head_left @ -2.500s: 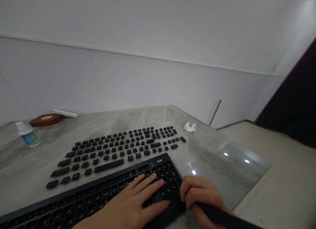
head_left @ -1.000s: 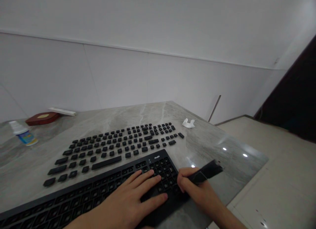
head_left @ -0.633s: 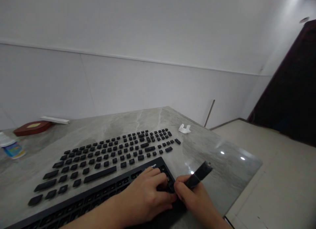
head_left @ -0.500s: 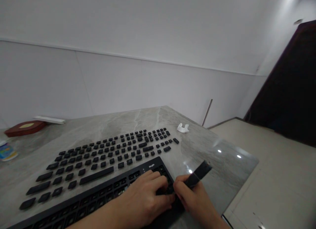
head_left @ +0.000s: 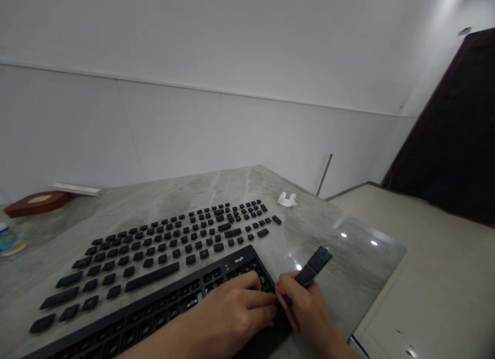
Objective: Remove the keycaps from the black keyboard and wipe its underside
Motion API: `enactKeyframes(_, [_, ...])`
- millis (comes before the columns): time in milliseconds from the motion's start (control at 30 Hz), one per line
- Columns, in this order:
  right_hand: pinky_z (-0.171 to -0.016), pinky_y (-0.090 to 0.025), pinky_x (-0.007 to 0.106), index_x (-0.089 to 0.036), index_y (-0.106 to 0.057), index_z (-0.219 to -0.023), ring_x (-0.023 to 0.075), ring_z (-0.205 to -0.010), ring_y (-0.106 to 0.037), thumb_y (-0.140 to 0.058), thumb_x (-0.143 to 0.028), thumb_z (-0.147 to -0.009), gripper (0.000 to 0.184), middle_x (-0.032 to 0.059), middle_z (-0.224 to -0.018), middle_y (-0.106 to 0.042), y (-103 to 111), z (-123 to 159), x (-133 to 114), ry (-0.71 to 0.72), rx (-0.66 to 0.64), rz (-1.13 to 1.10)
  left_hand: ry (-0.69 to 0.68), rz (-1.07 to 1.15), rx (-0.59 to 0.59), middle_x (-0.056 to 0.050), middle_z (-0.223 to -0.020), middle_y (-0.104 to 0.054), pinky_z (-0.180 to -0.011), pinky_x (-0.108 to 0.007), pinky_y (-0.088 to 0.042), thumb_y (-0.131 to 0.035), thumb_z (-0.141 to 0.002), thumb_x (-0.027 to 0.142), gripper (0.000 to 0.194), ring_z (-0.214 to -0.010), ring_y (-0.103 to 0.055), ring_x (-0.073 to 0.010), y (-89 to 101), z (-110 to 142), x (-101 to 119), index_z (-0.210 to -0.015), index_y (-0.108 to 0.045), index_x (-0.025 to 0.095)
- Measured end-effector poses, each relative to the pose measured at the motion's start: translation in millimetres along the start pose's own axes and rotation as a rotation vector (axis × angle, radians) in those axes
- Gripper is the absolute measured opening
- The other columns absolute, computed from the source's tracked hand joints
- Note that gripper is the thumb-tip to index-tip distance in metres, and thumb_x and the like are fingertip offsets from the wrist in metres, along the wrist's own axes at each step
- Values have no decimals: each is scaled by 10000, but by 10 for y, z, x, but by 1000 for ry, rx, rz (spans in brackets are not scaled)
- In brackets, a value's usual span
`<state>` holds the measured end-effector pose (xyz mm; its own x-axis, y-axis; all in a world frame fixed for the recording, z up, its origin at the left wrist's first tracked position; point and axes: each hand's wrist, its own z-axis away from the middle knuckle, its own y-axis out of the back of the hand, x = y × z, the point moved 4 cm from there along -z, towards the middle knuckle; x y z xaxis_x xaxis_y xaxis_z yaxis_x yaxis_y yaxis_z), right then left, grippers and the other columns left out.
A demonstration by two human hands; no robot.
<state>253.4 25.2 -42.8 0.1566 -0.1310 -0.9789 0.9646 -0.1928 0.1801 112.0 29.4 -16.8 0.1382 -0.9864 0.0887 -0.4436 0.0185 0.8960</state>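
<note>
so the black keyboard [head_left: 154, 313] runs from the lower left of the frame to the bottom centre, tilted, its top right corner aimed up the table [head_left: 317, 225]. most of its keys are off, rows of open sockets showing. left hand [head_left: 235, 312] lies over the number pad end, fingers curled and bunched together, tips down by the right edge. can't tell if they're pinching anything. right hand [head_left: 305, 302] is just beside it at that same edge, fingers closed around a flat black tool [head_left: 315, 266] that slants up and right out of the grip. its lower end is hidden, and i can't tell if the two hands touch.

above the keyboard, the loose black keycaps [head_left: 174, 243] are laid out on the table in rows like a keyboard layout, small gaps between them, with the long spacebar [head_left: 152, 277] in the row nearest the keyboard. a crumpled-looking white piece [head_left: 286, 199] sits past their upper right end. over on the left edge there's a bottle with a blue label [head_left: 10, 241], partly cut off, and above it a reddish-brown box [head_left: 36, 203] with a white bar [head_left: 75, 189] right by it, near the wall [head_left: 193, 132].
</note>
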Motion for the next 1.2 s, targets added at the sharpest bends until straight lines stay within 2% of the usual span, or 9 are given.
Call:
enactKeyframes(267, [-390, -138, 261, -232, -338, -393, 68, -339, -237, -461, -435, -615, 325, -48, -409, -288, 5, -23, 85, -44, 55, -222, 29, 26, -31, -21, -871, -672, -735, -285, -472, -329, -1084, 196, 310, -762, -562, -176, 33, -42, -7, -1074, -635, 150])
enactKeyframes(567, [-484, -304, 263, -213, -441, -484, 118, -475, -387, -479, -382, -808, 367, -28, -470, -373, 23, 48, 47, 139, -79, -66, 40, 48, 93, -56, -844, -669, -697, -278, -518, -476, -997, 122, 183, -753, -572, -181, 41, -30, 2, -949, -652, 141])
enactKeyframes(700, [-547, -350, 284, -204, -480, -524, 144, -551, -417, -500, -412, -895, 426, -10, -546, -408, 50, 64, -3, 305, -58, -150, 115, 87, 105, -71, -930, -660, -732, -281, -544, -428, -984, 64, 236, -821, -596, -189, 44, 13, -45, -1056, -637, 146])
enactKeyframes(800, [-726, -411, 299, -198, -515, -568, 190, -790, -517, -523, -391, -937, 416, 39, -755, -527, 131, 68, -30, 499, 58, -268, 194, 81, 157, -74, -973, -665, -744, -286, -578, -427, -1006, 92, 297, -840, -629, -190, 59, 49, -86, -1256, -572, 160])
enactKeyframes(867, [-816, -410, 313, -201, -506, -583, 213, -896, -528, -536, -382, -948, 408, 48, -824, -551, 161, 56, -9, 552, 95, -338, 250, 70, 247, -80, -979, -673, -757, -292, -601, -421, -1023, 121, 340, -845, -658, -189, 73, 79, -124, -1347, -517, 155])
enactKeyframes(933, [-758, -414, 315, -206, -485, -587, 202, -792, -521, -546, -437, -949, 434, 29, -730, -520, 141, 26, 39, 507, 65, -331, 259, 65, 370, -96, -1021, -685, -806, -297, -614, -414, -1036, 140, 340, -905, -681, -191, 93, 115, -155, -1361, -516, 148])
enactKeyframes(1033, [-621, -380, 297, -201, -512, -598, 167, -625, -442, -569, -575, -911, 492, -10, -604, -433, 62, -9, 94, 357, -11, -163, 178, 60, 511, -117, -1138, -696, -929, -294, -593, -423, -1040, 122, 340, -1050, -677, -189, 133, 156, -171, -1360, -536, 139])
enactKeyframes(1100, [-609, -376, 285, -191, -556, -628, 160, -622, -441, -564, -627, -896, 511, -14, -605, -446, 5, -7, 70, 290, -59, -55, 131, 56, 571, -120, -1182, -699, -975, -288, -577, -452, -1029, 100, 357, -1110, -665, -189, 170, 171, -172, -1375, -535, 132])
enactKeyframes(1200, [-619, -381, 274, -189, -574, -672, 152, -634, -450, -530, -647, -909, 518, -16, -629, -473, -96, 22, -66, 281, -155, 16, 98, 65, 632, -111, -1180, -715, -958, -286, -594, -501, -1013, 94, 406, -1129, -666, -195, 218, 177, -169, -1416, -509, 141])
